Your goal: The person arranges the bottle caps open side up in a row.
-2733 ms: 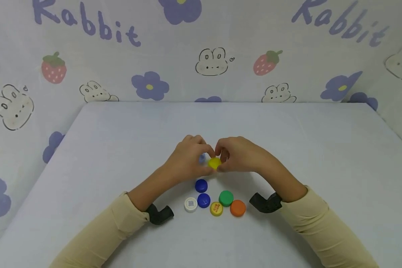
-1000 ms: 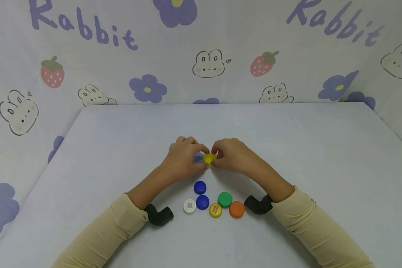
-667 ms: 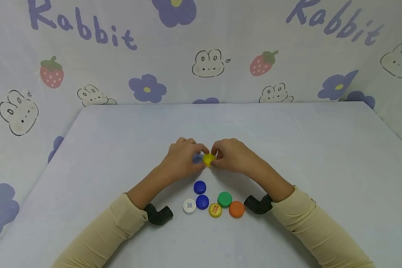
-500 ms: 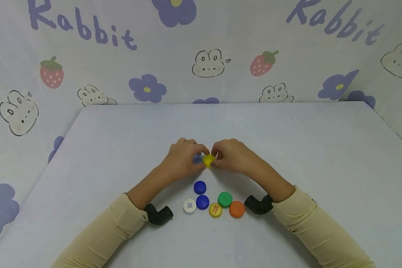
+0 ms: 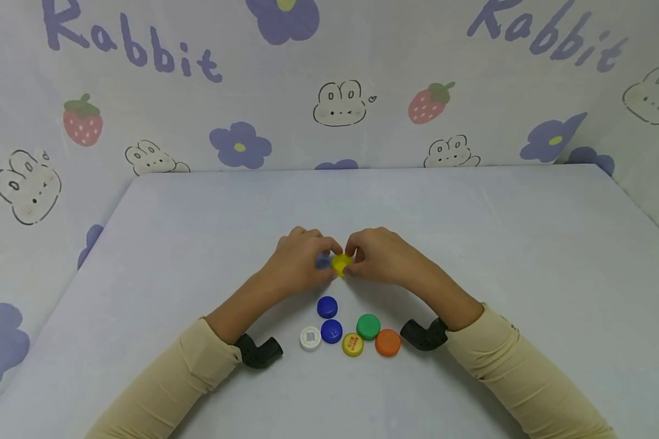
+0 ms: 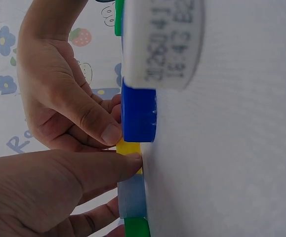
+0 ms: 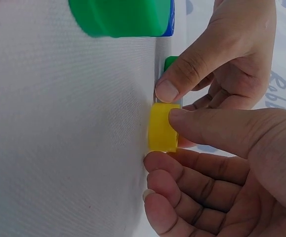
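In the head view, the left hand [image 5: 299,263] and right hand [image 5: 381,256] both pinch a yellow cap [image 5: 339,263] on the white table [image 5: 208,213] — thumbs and fingers close round it. A pale blue cap [image 5: 323,261] sits just left of it. Nearer the person lie two dark blue caps [image 5: 332,331], a white cap [image 5: 310,338], a printed yellow cap [image 5: 352,344], a green cap [image 5: 368,327] and an orange cap [image 5: 388,342].

In the left wrist view, a second green cap [image 6: 137,227] shows beside the pale blue one.

In the right wrist view, the right thumb is on the yellow cap's side.
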Demonstrator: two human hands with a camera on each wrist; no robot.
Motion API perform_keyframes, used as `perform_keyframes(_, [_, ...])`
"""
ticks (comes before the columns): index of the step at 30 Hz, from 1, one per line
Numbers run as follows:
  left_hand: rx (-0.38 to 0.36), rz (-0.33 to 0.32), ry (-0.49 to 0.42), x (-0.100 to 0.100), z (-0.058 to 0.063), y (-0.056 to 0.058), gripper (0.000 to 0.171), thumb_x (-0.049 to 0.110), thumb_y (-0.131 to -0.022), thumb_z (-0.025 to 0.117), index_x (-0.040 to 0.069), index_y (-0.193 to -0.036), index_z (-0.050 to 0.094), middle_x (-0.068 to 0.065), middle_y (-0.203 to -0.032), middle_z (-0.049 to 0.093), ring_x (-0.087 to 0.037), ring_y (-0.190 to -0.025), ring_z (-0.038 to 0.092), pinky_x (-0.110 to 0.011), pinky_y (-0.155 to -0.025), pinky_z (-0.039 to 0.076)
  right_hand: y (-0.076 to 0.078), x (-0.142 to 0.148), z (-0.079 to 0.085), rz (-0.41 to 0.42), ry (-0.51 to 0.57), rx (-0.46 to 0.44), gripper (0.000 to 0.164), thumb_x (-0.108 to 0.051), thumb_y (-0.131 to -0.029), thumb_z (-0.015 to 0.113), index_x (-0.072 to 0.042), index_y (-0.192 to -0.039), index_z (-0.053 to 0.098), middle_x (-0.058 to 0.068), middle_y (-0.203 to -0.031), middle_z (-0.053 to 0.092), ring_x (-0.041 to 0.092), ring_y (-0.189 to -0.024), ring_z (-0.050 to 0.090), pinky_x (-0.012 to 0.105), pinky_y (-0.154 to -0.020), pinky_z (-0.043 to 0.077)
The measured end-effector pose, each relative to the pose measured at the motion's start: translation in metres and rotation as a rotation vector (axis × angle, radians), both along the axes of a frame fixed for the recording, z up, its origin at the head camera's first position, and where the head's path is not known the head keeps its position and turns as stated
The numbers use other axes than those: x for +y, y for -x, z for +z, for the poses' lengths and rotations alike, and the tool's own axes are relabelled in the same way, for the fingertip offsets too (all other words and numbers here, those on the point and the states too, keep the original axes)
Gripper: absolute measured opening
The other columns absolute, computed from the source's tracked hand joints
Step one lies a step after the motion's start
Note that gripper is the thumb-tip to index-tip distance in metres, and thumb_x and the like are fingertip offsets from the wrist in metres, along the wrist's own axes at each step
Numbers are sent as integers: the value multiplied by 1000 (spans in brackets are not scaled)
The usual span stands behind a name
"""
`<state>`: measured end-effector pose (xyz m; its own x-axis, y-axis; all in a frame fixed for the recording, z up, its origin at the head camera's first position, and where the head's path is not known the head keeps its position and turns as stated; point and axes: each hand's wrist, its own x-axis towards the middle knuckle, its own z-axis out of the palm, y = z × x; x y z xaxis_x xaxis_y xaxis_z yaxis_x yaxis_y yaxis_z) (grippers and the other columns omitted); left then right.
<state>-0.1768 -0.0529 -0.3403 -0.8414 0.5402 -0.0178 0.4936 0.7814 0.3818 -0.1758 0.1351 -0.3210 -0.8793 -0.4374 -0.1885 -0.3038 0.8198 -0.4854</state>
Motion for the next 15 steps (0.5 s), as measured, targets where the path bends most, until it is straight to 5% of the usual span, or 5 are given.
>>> perform_keyframes(8, [-1,3,5,0,0,0,39,23,-90,80,16,-127,72,-7,-119,67,-31,-114,53,-48,-91,44,0,2,2,-1,-7,-32,30,-18,-91,79,-1,-114,71,7,-91,70,22,-83,63,33,-73,54])
perform_keyframes(15, [7,8,9,4,7,-6,39,25,-87,82,20,-124,72,-7,-123,63,-32,-120,49,-50,-95,42,-8,11,24,70,-141,-63,26,-22,-92,76,-3,-109,73,5,-93,70,22,-85,63,37,-76,54])
